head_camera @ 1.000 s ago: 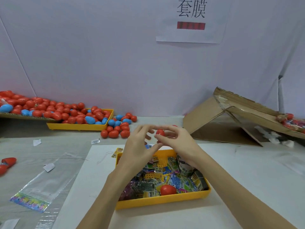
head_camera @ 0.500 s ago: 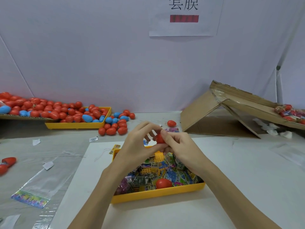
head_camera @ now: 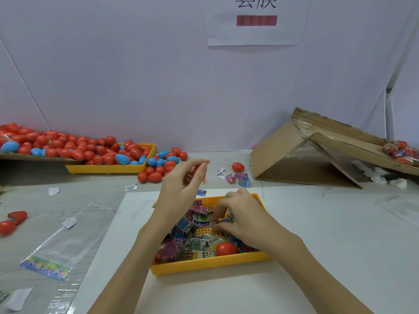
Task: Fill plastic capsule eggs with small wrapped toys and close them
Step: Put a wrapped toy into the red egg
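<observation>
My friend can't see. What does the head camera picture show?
The left hand holds up a red plastic egg while the right hand pinches a small wrapped toy in a yellow plastic tray. Many red and blue eggs are piled behind.

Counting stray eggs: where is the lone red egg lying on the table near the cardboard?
In the head view, the lone red egg lies right of centre, just left of the cardboard box, behind loose toy packets.

A grey table (head_camera: 317,234) carries two yellow trays (head_camera: 204,267), eggs (head_camera: 156,175), cardboard (head_camera: 278,150).
</observation>
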### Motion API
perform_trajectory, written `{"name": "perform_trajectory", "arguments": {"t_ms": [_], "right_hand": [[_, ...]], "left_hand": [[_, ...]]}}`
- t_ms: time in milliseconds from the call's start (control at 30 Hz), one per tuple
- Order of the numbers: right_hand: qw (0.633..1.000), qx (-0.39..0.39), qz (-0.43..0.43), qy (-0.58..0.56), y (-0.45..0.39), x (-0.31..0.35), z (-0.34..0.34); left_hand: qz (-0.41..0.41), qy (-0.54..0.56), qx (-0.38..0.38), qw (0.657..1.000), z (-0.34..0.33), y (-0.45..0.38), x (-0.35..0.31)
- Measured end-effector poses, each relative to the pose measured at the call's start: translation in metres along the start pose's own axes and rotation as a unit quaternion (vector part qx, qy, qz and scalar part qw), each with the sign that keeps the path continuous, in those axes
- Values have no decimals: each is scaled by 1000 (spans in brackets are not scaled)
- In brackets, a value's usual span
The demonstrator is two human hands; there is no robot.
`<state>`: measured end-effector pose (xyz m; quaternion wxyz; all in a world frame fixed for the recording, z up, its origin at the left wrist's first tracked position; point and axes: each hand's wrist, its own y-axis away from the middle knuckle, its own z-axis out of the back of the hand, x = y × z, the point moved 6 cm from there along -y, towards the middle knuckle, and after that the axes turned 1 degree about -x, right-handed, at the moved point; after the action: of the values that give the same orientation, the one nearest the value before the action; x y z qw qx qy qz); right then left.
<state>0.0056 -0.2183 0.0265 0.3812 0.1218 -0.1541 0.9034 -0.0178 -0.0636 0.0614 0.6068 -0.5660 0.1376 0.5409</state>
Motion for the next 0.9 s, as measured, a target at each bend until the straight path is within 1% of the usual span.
{"name": "perform_trajectory", "arguments": {"t_ms": [133,200,300,367,467,567,633,700,767,833,900], "right_hand": [[998,-6,4,-67,1,-2,0],[991,-35,-6,-128,1,-5,6],[963,-130,-32,-236,1,-14,22],[941,-179,-59,-282,1,-24,30],[919,-201,-94,-325,2,-37,34],[882,-212,-130,-400,4,-44,35],[870,-217,-143,-420,5,-45,35],[874,-209,-135,-418,4,-43,36],[887,-187,-111,-407,3,-40,37],[903,-155,-78,-392,2,-35,37],[911,-128,-52,-389,1,-30,36]], "left_hand": [[15,-2,8,1000,-1,0,4],[24,1,12,1000,-2,1,6],[51,55,22,997,-4,0,11],[71,81,33,994,-6,0,13],[91,99,56,989,-9,2,14],[106,78,73,989,-12,4,15],[126,81,80,986,-16,6,17],[157,99,106,977,-24,9,21],[174,86,130,972,-29,11,23],[171,96,134,971,-31,11,18],[153,102,148,972,-33,11,10]]}}
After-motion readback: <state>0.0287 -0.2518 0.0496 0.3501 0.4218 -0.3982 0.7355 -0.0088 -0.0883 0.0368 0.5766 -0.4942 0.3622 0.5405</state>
